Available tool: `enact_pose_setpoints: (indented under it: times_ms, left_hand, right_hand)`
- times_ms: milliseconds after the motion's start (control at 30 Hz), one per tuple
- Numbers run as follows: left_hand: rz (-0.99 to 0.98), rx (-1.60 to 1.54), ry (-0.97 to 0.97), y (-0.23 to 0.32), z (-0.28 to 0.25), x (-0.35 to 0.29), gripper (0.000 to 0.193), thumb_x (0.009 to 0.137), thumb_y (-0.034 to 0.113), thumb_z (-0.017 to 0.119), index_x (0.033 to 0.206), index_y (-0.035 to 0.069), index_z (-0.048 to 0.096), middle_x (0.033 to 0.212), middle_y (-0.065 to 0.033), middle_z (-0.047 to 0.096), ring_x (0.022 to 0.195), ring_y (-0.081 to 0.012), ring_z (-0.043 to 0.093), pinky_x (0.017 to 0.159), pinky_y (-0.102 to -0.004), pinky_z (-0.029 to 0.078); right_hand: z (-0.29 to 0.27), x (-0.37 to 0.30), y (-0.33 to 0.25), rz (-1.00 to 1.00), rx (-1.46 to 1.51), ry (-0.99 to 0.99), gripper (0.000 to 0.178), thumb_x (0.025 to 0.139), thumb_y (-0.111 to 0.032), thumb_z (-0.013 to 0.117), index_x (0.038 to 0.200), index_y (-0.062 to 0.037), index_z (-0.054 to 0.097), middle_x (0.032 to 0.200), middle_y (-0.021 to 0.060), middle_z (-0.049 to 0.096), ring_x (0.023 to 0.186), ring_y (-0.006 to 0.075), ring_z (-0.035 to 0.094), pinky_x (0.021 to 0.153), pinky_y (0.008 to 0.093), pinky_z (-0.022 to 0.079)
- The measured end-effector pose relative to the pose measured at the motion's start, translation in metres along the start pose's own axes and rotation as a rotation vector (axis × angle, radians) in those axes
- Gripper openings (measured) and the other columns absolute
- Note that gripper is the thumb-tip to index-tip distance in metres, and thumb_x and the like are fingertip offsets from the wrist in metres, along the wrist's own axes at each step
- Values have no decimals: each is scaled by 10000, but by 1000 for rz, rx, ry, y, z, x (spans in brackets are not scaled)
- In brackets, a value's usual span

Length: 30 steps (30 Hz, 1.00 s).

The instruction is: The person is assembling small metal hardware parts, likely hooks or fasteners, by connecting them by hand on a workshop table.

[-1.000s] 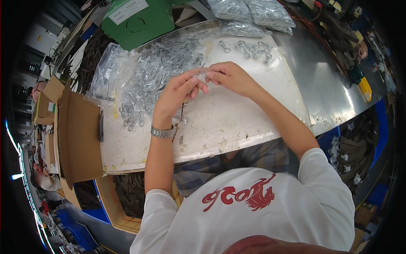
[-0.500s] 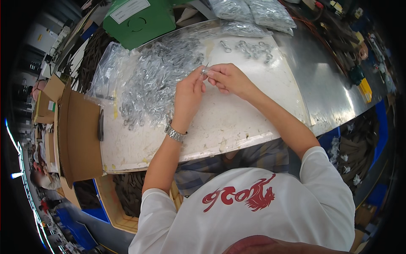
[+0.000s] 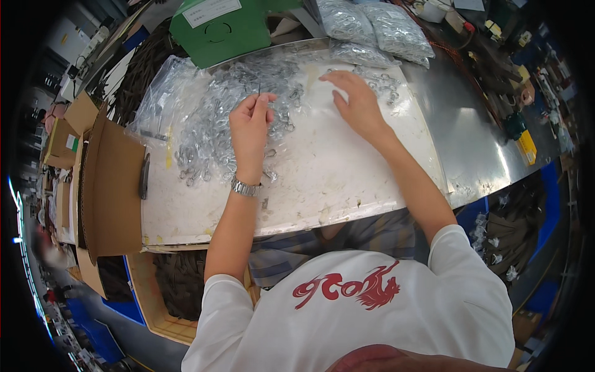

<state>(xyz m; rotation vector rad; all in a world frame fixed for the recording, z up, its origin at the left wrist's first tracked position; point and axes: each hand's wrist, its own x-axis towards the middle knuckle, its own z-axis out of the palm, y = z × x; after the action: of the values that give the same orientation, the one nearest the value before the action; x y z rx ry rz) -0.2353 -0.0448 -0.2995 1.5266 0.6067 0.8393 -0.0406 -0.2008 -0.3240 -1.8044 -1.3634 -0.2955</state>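
Observation:
My left hand [image 3: 250, 127] is closed in a pinch at the right side of a heap of small silvery metal pieces with loops [image 3: 214, 121]. A thin dark pointed tool [image 3: 260, 89] sticks up from its fingertips; the rest is hidden by the fingers. To the right, my right hand [image 3: 358, 104] hovers over the white table sheet, thumb and fingers apart, with nothing visible in it. Just beyond it lies a smaller group of the same metal pieces [image 3: 389, 87], partly covered by the hand. Clear plastic [image 3: 162, 93] lies along the heap's left side.
A green box [image 3: 220, 34] stands behind the heap. Filled clear bags [image 3: 393, 31] lie at the back right. An open cardboard box [image 3: 111, 186] adjoins the table's left edge, near a dark slim tool [image 3: 145, 177]. Bare metal tabletop [image 3: 468, 136] extends right.
My hands, together over the table half a second ago, have parted. The left went left to the heap with the pointed tool; the right moved right and its fingers spread.

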Motion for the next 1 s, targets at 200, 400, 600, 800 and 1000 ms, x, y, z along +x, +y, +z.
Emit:
enact_pose_setpoints:
  times_ms: [200, 400, 600, 800, 1000]
  left_hand:
    - [-41, -59, -66, -10, 1, 7, 258, 1070, 195, 597, 1008, 13, 768, 673, 55, 578, 561, -13, 421, 502, -219, 307]
    - [-49, -21, -87, -23, -2, 4, 241, 1072, 212, 606, 1031, 30, 760, 672, 62, 563, 548, -7, 408, 488, -193, 300]
    - [-31, -50, -50, -21, -3, 8, 254, 1043, 193, 606, 992, 13, 778, 674, 25, 638, 561, -30, 468, 521, -245, 361]
    - [315, 77, 50, -16, 9, 11, 230, 1001, 226, 683, 1054, 25, 780, 717, 6, 689, 575, -56, 502, 541, -263, 395]
    - [26, 198, -282, -16, 4, 3, 222, 1007, 227, 700, 997, 18, 771, 690, 43, 652, 552, -18, 456, 505, -220, 351]
  right_hand:
    - [54, 38, 8, -205, -147, -183, 374, 872, -40, 682, 1244, -81, 688, 1245, 131, 676, 1115, 344, 641, 946, 439, 543]
    - [53, 55, -9, -190, -289, -461, 172, 864, -75, 695, 1034, -49, 700, 1036, 116, 684, 1014, 342, 662, 840, 461, 552]
    - [23, 36, -19, 1, -46, -356, 117, 923, -92, 669, 999, -36, 738, 973, 120, 698, 944, 308, 673, 778, 435, 550]
    - [-1, 39, -27, 247, 377, -348, 134, 1004, -118, 661, 1008, 9, 706, 902, 73, 703, 797, 161, 670, 736, 321, 546]
    - [14, 17, -15, 432, 856, -382, 184, 1062, -185, 621, 1050, -10, 676, 870, 11, 679, 778, 95, 653, 678, 269, 554]
